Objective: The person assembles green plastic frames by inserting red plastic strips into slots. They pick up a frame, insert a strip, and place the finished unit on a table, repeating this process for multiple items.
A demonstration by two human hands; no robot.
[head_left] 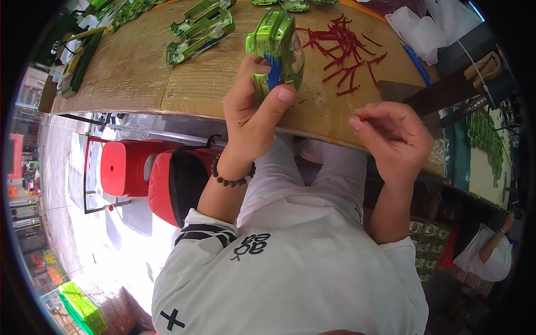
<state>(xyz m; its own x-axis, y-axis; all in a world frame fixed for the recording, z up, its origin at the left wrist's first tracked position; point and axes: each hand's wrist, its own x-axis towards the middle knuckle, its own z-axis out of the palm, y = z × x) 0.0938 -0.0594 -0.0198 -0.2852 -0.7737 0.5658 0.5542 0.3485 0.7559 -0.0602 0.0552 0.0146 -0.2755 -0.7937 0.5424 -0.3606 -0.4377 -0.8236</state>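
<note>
Risks, judged, by size:
- Casing (273,29): may tip or slip, held only at its near end by the left hand (248,114).
- Strips (345,49): may snag on one another, lying loose and crossed.
- Red bit (362,119): may drop past the near edge of the table (128,78), with only fingertips on it.

Count:
- Table: one.
- Red seats (125,167): two, left.
- Hands: two. Left closed round the casing, thumb across; right hand (396,137) with thumb and forefinger almost together on the red bit.
- Casings: one held, raised over the table, left of the strips; seemingly two loose ones (204,39), far left; at least three at the far edge, cut off.
- Blue rod (416,62): one, far right.
- Strips: over a dozen; overlap prevents an exact count.
- Red bit: one, mostly hidden.
</note>
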